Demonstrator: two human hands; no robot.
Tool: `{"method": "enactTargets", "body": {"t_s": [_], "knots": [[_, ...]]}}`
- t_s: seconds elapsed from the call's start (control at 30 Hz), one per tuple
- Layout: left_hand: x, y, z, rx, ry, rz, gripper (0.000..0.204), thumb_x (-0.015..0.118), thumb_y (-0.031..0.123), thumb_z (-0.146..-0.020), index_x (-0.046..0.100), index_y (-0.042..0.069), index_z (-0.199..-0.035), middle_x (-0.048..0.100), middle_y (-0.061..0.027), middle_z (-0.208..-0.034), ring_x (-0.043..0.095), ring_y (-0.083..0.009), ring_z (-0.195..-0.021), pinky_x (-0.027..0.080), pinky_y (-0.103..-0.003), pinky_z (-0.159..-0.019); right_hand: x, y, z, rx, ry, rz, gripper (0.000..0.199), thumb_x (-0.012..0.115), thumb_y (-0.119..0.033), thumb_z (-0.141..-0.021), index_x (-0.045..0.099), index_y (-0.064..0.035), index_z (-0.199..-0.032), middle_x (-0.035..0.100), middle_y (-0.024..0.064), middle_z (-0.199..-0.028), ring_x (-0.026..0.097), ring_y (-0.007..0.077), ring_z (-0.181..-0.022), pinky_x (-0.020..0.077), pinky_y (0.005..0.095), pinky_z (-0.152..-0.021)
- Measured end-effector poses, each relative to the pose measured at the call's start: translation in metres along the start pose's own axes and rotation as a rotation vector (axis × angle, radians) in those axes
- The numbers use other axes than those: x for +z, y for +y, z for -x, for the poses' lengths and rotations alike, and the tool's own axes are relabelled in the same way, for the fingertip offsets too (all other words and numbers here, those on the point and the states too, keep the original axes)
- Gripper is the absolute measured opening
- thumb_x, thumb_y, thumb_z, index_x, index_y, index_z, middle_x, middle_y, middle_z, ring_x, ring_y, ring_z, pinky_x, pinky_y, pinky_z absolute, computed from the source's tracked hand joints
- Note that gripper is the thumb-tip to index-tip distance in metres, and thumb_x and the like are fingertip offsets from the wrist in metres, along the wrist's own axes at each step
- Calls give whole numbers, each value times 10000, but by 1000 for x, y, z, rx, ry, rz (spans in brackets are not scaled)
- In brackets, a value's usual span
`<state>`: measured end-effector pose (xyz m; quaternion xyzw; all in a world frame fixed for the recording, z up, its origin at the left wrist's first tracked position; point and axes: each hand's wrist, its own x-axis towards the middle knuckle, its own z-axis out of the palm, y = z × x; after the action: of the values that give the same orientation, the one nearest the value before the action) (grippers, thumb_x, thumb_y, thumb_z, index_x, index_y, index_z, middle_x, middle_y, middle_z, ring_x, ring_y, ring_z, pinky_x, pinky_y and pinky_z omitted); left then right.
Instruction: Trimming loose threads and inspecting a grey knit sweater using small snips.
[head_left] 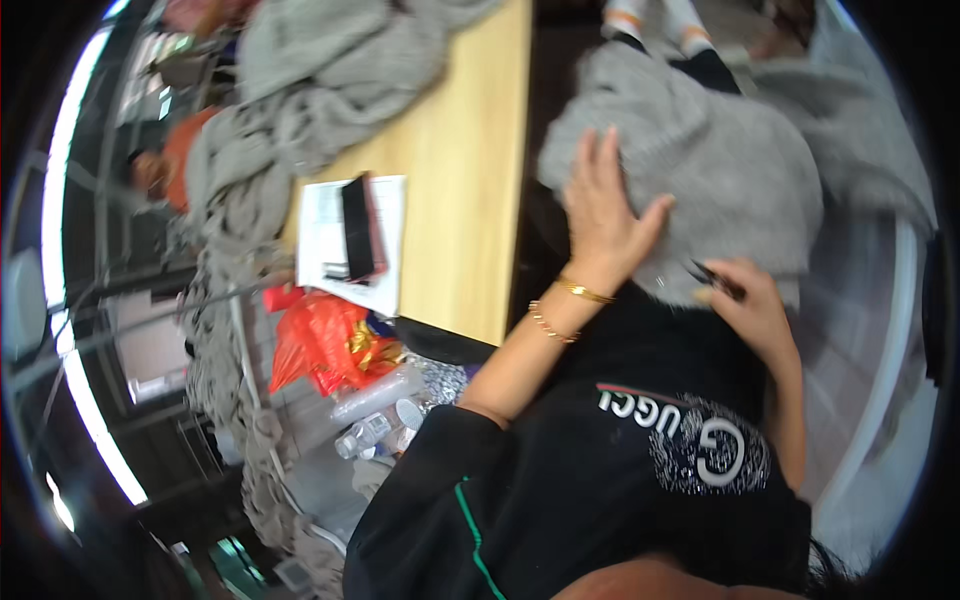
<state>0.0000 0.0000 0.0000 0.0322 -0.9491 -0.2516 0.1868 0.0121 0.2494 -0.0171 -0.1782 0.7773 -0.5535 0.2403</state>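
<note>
A grey, fuzzy knitted piece point(730, 160) lies bunched across my lap. My left hand point(612, 215) rests flat on its left part, with the fingers stretched out and the thumb apart. Close to the edge nearest my body, my right hand point(748, 305) is closed around small dark thread snips point(718, 280). Their pointed blades stick out to the left, over the knit. How far the blades are apart cannot be made out, and part of the handle is hidden in my fingers.
Left of me stands a light wooden table point(465, 190). It bears heaped grey knitwear point(320, 70), white papers point(320, 215) and a dark phone-like object point(357, 230). Below it are a red plastic bag point(315, 340) and a clear bottle point(365, 435). Another person point(180, 160) in orange is beyond.
</note>
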Motion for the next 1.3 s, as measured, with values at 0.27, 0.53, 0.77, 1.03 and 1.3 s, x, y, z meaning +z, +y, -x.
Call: {"method": "enactTargets", "body": {"t_s": [0.27, 0.53, 0.77, 1.03, 1.3], "knots": [[-5, -7, -24, -37, -84, 147, 402, 753, 109, -773, 606, 56, -1144, 579, -152, -1141, 555, -379, -1113, 428, -474, -942, -30, -5, -12, 34, 130, -287, 626, 771, 2, -837, 564, -4, -1428, 443, -78, -830, 409, 23, -713, 324, 183, -632], [-71, 68, -19, -228, -539, 1033, 270, 699, 14, -838, 614, 22, -1093, 651, -24, -1059, 586, -88, -973, 493, -275, -851, -51, -71, -60, -283, 128, -404, 822, 796, -283, -879, 414, 20, -1541, 529, -50, -883, 414, 2, -704, 300, 165, -609], [-122, 66, -6, -64, -603, 1431, 314, 699, -57, -734, 618, 9, -1031, 658, -79, -1158, 579, -145, -1109, 442, -312, -994, -54, -102, -88, -287, -262, -490, 746, 728, -517, -881, 605, 41, -1360, 616, -20, -886, 425, -5, -624, 296, 173, -536], [-153, 61, 13, -204, -587, 1672, 279, 710, -76, -685, 628, 6, -938, 682, -152, -1114, 626, -248, -1085, 448, -365, -989, -25, -95, -114, -42, -706, -145, 383, 613, -322, -952, 767, -26, -1140, 627, -45, -768, 558, 38, -681, 442, 209, -603], [-175, 46, 23, 8, -446, 1809, 336, 681, -120, -668, 601, 35, -955, 684, -111, -1122, 628, -196, -1046, 471, -316, -939, -30, -70, -114, 28, -855, 50, 353, 644, -314, -922, 732, 28, -917, 594, -54, -713, 532, 79, -669, 462, 280, -628]]}}
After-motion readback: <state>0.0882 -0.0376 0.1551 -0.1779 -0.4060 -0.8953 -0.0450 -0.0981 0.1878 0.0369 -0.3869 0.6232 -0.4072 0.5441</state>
